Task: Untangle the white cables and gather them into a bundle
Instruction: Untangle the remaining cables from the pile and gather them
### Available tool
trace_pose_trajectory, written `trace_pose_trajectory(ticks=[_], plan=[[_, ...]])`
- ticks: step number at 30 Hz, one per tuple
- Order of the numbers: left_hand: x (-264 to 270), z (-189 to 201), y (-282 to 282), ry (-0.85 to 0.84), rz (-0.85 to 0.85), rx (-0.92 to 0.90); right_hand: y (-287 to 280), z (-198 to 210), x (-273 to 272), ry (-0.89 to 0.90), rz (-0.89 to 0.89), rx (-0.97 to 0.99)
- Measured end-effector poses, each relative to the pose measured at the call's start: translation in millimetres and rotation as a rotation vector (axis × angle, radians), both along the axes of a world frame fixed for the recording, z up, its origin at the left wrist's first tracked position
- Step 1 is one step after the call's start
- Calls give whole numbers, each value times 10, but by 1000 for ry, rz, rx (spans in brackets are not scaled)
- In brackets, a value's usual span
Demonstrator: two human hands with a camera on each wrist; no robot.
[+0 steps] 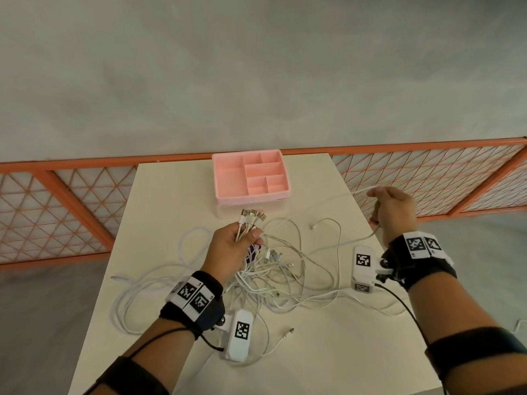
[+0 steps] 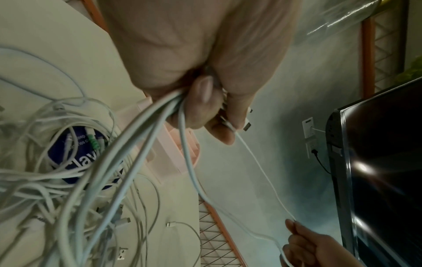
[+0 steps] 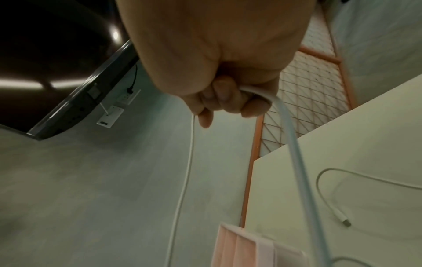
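Note:
A tangle of white cables [image 1: 265,277] sprawls over the middle of the cream table [image 1: 176,195]. My left hand [image 1: 238,245] grips several cables just below their USB plugs [image 1: 252,215], which fan out above the fist; the left wrist view shows the strands [image 2: 141,137] running from the fist down into the pile. My right hand [image 1: 395,212] is raised beyond the table's right edge with its fingers curled round one white cable [image 3: 294,144]. That cable [image 1: 336,243] stretches from the right hand back toward the left hand.
A pink divided tray [image 1: 251,176] stands at the far middle of the table. A dark blue round label [image 2: 80,155] lies under the pile. An orange mesh fence [image 1: 427,172] runs behind the table. A dark screen [image 2: 376,162] hangs on the wall.

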State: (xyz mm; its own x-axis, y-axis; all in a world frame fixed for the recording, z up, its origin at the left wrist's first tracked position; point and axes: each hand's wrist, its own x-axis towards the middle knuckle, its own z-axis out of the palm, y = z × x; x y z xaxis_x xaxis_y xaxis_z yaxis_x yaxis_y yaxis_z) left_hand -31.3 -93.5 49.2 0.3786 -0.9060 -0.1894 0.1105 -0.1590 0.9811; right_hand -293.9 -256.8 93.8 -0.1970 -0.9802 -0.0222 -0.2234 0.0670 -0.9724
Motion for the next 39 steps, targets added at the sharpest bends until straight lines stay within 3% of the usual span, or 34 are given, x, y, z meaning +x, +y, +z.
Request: trace_pose_trajectory(ticks=[5,9,11,13,14,15,17,19,21,23,26,31,39], plan=[[15,20,-45,134,37,8,24,-176,-272,-221,-288,169],[-26,80,-61,169,48,-30,61,-519,-467,-277,-247,506],[-40,120,-71,195,63,-60,91,-690,-515,-124,-170,625],[-54,170,-81,230,77,-92,134,-768,-484,279,-115,647],[-62,198,-87,253,79,-111,192,-736,-410,461,-104,570],[-72,227,-95,278,77,-125,271,-666,-281,523,-80,429],[-105,282,-120,329,67,-139,495,-446,65,329,97,113],[-150,328,-144,373,61,-155,762,-236,456,153,498,-19],[-181,367,-164,434,60,-180,954,-229,788,211,913,-17],[-147,398,-176,493,65,-210,1112,-354,1053,363,1121,-1],[80,466,-157,503,127,-275,1162,-636,1141,493,1072,35],[643,506,-35,474,299,-323,910,-1142,518,892,928,201],[809,265,48,518,362,-251,506,-1293,-240,1090,730,249]])
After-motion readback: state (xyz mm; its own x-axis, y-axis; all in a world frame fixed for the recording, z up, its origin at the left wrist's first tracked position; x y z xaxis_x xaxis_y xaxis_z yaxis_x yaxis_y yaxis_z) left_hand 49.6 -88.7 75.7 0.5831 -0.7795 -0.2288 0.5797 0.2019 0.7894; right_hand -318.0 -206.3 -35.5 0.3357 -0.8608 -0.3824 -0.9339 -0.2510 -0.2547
